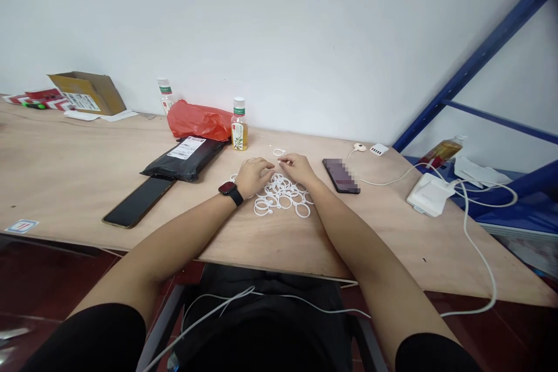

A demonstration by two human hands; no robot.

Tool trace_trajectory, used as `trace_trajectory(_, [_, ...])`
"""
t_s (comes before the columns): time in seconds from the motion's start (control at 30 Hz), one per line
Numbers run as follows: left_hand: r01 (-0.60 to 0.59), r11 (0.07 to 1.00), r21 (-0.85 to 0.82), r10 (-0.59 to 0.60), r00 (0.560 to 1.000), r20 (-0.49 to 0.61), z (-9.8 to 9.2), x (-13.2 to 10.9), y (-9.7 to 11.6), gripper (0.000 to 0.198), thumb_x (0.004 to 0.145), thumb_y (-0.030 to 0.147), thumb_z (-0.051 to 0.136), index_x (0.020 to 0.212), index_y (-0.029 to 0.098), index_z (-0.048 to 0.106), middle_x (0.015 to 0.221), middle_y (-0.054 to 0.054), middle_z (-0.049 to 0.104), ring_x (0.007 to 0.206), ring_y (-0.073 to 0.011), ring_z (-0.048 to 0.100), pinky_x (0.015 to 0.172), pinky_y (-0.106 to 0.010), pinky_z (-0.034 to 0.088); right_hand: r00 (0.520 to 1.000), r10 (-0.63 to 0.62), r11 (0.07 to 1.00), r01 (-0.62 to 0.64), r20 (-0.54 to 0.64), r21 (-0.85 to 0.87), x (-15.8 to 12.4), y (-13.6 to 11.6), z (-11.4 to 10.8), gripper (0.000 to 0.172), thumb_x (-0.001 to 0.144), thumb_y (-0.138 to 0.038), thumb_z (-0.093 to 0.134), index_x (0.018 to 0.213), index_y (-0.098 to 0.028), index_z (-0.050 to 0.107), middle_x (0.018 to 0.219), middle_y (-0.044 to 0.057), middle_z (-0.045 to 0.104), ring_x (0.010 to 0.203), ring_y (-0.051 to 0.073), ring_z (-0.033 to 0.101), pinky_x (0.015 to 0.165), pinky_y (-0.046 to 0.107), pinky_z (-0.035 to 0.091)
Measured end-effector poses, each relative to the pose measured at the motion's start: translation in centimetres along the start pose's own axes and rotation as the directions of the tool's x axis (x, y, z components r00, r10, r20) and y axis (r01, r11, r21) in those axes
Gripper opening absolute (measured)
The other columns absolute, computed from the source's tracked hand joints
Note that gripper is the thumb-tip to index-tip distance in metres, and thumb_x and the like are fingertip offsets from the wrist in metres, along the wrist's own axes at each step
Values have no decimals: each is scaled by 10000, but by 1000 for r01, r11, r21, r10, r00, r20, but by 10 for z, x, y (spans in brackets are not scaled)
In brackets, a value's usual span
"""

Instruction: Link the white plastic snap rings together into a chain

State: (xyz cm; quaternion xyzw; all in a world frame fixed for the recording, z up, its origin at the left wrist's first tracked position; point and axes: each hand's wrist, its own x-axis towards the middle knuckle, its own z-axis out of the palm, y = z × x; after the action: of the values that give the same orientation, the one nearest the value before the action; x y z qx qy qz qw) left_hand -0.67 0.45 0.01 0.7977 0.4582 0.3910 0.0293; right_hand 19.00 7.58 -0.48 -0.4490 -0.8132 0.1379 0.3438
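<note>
A loose pile of white plastic rings with small tabs (283, 193) lies on the wooden table between my forearms. My left hand (253, 176), with a black watch (230, 190) on its wrist, is over the pile's far left side. Its fingers are bent, with thumb and fingertips drawn close; anything between them is too small to make out. Facing it, my right hand (297, 167) pinches at the pile's far edge, a tiny white bit showing at its fingertips. A single white ring (279, 152) appears just beyond those fingertips; whether they touch it is unclear.
Left of the hands are a phone (138, 202), a black parcel (185, 160), a red plastic bag (198, 119) and a drink bottle (239, 125). To the right lie another phone (340, 175), a white charger (429, 194) and a trailing cable (479, 261). An open cardboard box (93, 93) stands far left.
</note>
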Motion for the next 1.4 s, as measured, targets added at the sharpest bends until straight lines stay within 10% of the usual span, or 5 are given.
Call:
trace_trajectory(0.2, [74, 997, -11, -75, 993, -86, -1, 4, -9, 215, 892, 276, 627, 1061, 178, 715, 947, -59, 742, 908, -213, 664, 876, -364, 494, 984, -166, 961, 178, -71, 211, -4, -28, 10, 205, 870, -241, 620, 1005, -234, 775, 914, 48, 741, 821, 171, 656, 783, 299, 501])
trace_trajectory(0.63, [73, 996, -46, -78, 990, -116, -4, 5, -12, 171, 904, 299, 619, 930, 190, 748, 911, -57, 758, 843, -204, 681, 828, -340, 505, 995, -24, 902, 64, -97, 427, -9, -35, 14, 193, 813, -361, 681, 892, -199, 749, 740, 20, 702, 662, 149, 616, 623, 261, 470])
trace_trajectory(1.07, [76, 992, -101, -92, 982, -163, -4, 7, -9, 147, 891, 283, 606, 883, 185, 714, 866, -46, 737, 823, -190, 664, 808, -331, 506, 990, -30, 900, 87, -137, 427, -7, -38, 10, 164, 798, -297, 633, 861, -198, 747, 764, 17, 700, 642, 135, 596, 617, 256, 464])
trace_trajectory(1.4, [212, 977, -18, -212, 977, 25, 0, 3, -8, 144, 856, 283, 608, 909, 214, 723, 983, -45, 723, 943, -205, 652, 896, -348, 499, 990, 50, 971, -17, -134, 238, -1, -7, 8, 260, 772, -199, 515, 894, -190, 744, 680, -9, 668, 609, 136, 576, 635, 256, 462])
